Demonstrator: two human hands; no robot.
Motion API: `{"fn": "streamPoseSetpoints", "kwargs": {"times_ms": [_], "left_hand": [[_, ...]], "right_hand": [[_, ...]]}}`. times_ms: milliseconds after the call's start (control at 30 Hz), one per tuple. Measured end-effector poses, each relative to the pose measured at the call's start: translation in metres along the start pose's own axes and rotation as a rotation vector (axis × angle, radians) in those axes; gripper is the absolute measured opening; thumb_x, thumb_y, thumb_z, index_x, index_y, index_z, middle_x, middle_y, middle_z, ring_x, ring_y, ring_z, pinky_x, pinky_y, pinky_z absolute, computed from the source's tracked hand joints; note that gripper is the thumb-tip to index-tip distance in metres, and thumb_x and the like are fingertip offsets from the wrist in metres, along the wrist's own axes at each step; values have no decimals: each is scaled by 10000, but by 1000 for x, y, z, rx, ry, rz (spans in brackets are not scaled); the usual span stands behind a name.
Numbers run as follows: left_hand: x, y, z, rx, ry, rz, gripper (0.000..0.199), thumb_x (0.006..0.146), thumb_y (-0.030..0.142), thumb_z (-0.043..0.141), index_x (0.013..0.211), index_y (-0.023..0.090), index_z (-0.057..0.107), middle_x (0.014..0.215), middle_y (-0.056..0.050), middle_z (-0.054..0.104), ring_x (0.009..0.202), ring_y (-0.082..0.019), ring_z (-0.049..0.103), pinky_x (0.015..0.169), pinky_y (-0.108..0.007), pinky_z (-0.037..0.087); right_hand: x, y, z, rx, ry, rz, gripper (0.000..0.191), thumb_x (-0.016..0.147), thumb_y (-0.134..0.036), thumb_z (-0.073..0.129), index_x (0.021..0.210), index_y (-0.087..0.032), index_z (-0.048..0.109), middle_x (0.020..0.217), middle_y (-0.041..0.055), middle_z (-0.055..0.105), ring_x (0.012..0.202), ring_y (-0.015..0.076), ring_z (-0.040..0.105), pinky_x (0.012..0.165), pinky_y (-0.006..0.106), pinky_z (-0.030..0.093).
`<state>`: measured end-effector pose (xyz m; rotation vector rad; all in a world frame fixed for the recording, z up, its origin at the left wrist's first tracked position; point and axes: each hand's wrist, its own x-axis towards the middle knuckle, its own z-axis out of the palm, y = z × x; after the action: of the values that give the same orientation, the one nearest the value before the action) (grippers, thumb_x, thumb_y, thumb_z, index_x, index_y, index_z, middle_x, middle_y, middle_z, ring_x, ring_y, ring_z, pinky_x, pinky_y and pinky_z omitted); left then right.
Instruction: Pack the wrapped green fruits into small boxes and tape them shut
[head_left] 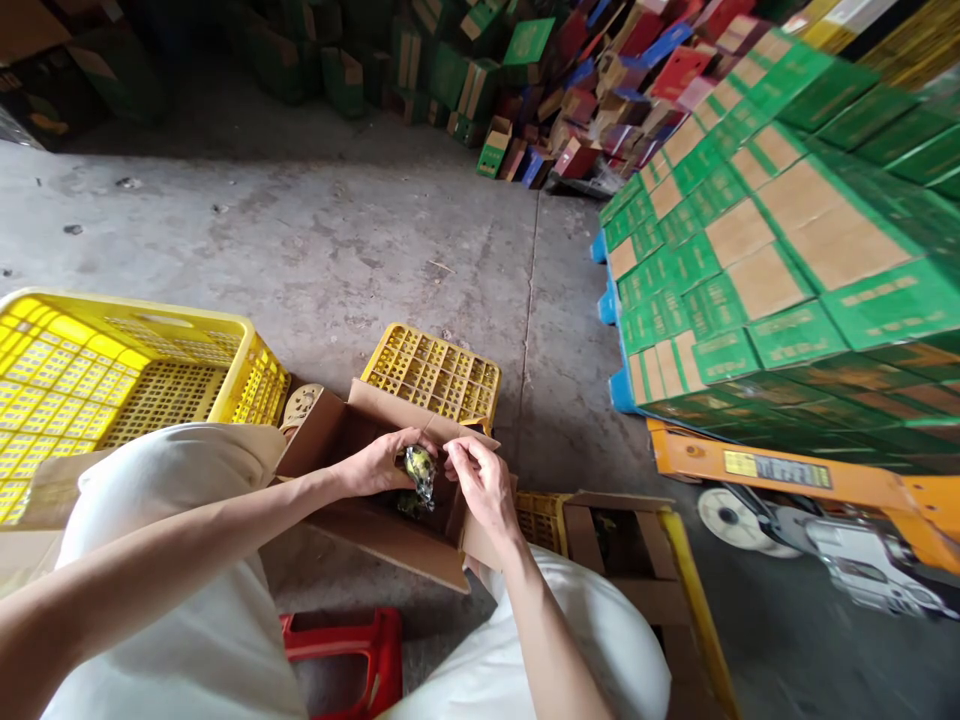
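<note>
My left hand [382,462] is closed around a yellow-green item in clear plastic wrap [420,470]; its exact kind I cannot make out. Close by on the right, my right hand [477,478] has thumb and fingers pinched together, and whatever may be between them is too small to see. Both hands are over an open cardboard box [360,525] with its flaps spread. Inside the box, below the wrapped item, lies another plastic-wrapped piece [411,505], partly hidden.
An upturned yellow crate [431,370] stands behind the box, a larger yellow crate [247,370] at left. Another open carton [649,560] is at right. Green cartons [795,270] fill a blue pallet beside an orange pallet jack [690,450]. A red stool [386,650] is below.
</note>
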<state>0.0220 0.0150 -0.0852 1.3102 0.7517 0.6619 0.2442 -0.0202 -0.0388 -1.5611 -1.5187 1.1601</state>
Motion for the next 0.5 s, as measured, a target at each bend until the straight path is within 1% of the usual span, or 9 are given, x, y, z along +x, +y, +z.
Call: {"fn": "streamPoseSetpoints", "kwargs": {"times_ms": [100, 200, 267, 433, 500], "left_hand": [[0, 2, 0, -34, 9, -51, 491, 686, 181, 944, 1128, 174, 730, 1056, -40, 761, 950, -206, 668, 905, -315, 511], [0, 7, 1, -160, 1, -144, 515, 687, 306, 1008, 1100, 158, 738, 990, -39, 761, 903, -202, 670, 882, -322, 517], [0, 12, 1, -266, -18, -192, 536, 689, 379, 1027, 1086, 149, 751, 986, -48, 768, 905, -210, 681, 896, -335, 522], [-2, 17, 2, -458, -41, -229, 525, 746, 469, 1003, 1099, 146, 788, 1045, -78, 793, 949, -225, 710, 948, -352, 531], [-3, 17, 2, -499, -64, -240, 533, 764, 475, 993, 1132, 143, 798, 1084, -96, 800, 973, -232, 721, 972, -358, 533]], "right_hand": [[1, 0, 0, -17, -10, -17, 426, 1048, -597, 581, 946, -225, 762, 833, 58, 783, 738, 226, 732, 688, 314, 590], [2, -1, 0, -62, 2, -34, 454, 1051, -619, 572, 929, -225, 763, 824, 56, 781, 721, 221, 706, 686, 311, 569], [2, -2, -1, -78, 17, -43, 467, 1057, -625, 561, 916, -225, 757, 825, 57, 777, 719, 218, 691, 691, 310, 554], [0, -3, 0, -77, 35, -45, 513, 1049, -678, 556, 865, -231, 727, 733, 28, 693, 657, 198, 611, 627, 296, 498], [0, -3, 0, -70, 27, -45, 529, 1043, -699, 554, 866, -231, 726, 739, 27, 688, 658, 196, 601, 614, 293, 491]]}}
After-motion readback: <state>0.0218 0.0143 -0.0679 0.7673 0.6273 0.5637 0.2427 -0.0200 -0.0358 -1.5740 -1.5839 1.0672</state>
